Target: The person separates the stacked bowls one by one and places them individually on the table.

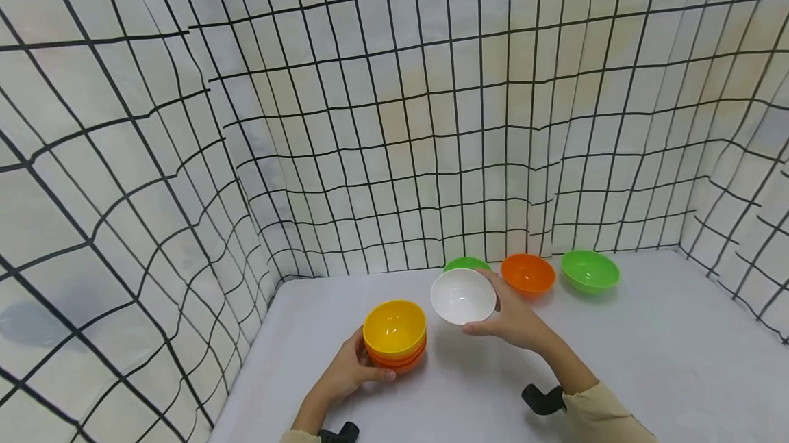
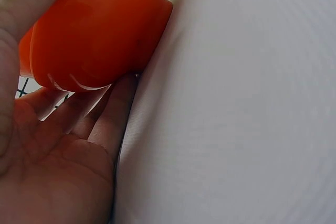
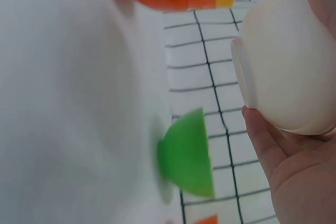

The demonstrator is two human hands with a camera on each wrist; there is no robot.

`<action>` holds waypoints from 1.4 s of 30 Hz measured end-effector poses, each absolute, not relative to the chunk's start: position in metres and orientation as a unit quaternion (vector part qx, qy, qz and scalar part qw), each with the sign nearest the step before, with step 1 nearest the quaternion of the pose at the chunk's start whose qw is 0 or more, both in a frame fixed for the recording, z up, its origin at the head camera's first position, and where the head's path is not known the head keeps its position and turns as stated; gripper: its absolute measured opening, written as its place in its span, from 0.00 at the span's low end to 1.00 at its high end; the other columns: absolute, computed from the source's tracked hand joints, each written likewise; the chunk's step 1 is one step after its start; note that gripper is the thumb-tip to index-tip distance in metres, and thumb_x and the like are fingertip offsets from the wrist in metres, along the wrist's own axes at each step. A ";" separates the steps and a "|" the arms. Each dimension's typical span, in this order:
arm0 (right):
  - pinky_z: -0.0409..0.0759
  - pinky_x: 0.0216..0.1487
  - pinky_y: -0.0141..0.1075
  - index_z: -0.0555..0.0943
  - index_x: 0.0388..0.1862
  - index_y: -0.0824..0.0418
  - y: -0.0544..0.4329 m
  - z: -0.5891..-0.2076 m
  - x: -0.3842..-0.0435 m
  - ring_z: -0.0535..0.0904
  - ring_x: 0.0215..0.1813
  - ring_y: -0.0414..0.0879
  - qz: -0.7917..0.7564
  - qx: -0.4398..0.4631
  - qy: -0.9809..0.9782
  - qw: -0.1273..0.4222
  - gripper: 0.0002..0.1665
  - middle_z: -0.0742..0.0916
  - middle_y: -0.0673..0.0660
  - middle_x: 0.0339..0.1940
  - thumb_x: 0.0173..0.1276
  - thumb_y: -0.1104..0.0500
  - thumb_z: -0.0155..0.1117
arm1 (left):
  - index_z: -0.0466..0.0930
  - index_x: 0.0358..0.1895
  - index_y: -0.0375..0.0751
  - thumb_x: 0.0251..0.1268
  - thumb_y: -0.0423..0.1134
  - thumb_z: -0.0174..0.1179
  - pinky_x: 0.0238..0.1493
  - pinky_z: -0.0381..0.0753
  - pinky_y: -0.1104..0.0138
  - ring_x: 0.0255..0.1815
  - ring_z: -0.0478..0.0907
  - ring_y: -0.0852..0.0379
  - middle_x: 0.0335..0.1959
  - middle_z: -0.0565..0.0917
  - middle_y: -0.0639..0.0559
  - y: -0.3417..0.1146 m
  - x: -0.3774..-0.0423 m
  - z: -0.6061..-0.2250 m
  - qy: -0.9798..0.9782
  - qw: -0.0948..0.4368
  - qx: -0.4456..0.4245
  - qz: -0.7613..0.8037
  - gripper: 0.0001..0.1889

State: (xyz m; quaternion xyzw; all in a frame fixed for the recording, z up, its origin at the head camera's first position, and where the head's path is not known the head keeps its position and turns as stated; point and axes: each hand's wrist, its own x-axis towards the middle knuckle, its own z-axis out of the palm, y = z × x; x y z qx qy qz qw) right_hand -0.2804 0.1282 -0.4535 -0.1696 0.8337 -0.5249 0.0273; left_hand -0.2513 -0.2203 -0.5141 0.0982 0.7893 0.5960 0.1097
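Observation:
My right hand [image 1: 514, 316] holds a white bowl [image 1: 462, 296] by its side, thumb and fingers around it, raised off the table in the right wrist view. To its left stands a stack of bowls, a yellow bowl [image 1: 394, 328] on top and orange bowls [image 1: 397, 363] beneath. My left hand [image 1: 353, 369] grips the side of this stack, thumb in front and fingers behind. In the left wrist view the orange bowl [image 2: 100, 30] rests low on the table, with the fingers [image 2: 116, 108] curving under its side.
Behind the white bowl a green bowl [image 1: 467, 263] is partly hidden. An orange bowl [image 1: 528, 274] and another green bowl [image 1: 590, 271] stand further right along the back of the white table [image 1: 678, 333]. A white wall with a black grid [image 1: 394, 121] encloses the back and sides.

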 end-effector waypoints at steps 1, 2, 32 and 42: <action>0.81 0.68 0.57 0.58 0.80 0.50 0.135 -0.456 -0.280 0.74 0.70 0.59 -0.524 -0.169 0.834 0.027 0.63 0.73 0.57 0.74 0.50 0.48 0.86 | 0.57 0.80 0.49 0.46 0.42 0.83 0.80 0.64 0.48 0.79 0.65 0.44 0.78 0.67 0.47 -0.221 -0.252 -0.514 0.789 0.111 0.095 0.597 0.56; 0.81 0.68 0.57 0.57 0.80 0.51 0.142 -0.458 -0.279 0.74 0.70 0.59 -0.522 -0.168 0.836 0.027 0.63 0.72 0.58 0.74 0.51 0.49 0.85 | 0.57 0.80 0.49 0.46 0.43 0.83 0.80 0.64 0.48 0.79 0.65 0.44 0.78 0.67 0.47 -0.221 -0.252 -0.514 0.789 0.111 0.093 0.597 0.56; 0.75 0.64 0.69 0.47 0.80 0.69 0.294 -0.499 -0.252 0.69 0.70 0.70 -0.419 -0.046 0.907 0.010 0.66 0.68 0.74 0.73 0.60 0.43 0.78 | 0.57 0.80 0.49 0.47 0.41 0.82 0.80 0.65 0.51 0.78 0.66 0.45 0.78 0.68 0.47 -0.222 -0.253 -0.513 0.780 0.116 0.091 0.608 0.56; 0.70 0.66 0.73 0.43 0.80 0.73 0.322 -0.505 -0.249 0.64 0.71 0.74 -0.415 -0.013 0.910 0.024 0.67 0.63 0.78 0.74 0.64 0.41 0.74 | 0.56 0.80 0.49 0.47 0.41 0.82 0.80 0.64 0.51 0.79 0.65 0.45 0.79 0.66 0.47 -0.220 -0.253 -0.515 0.777 0.122 0.093 0.610 0.56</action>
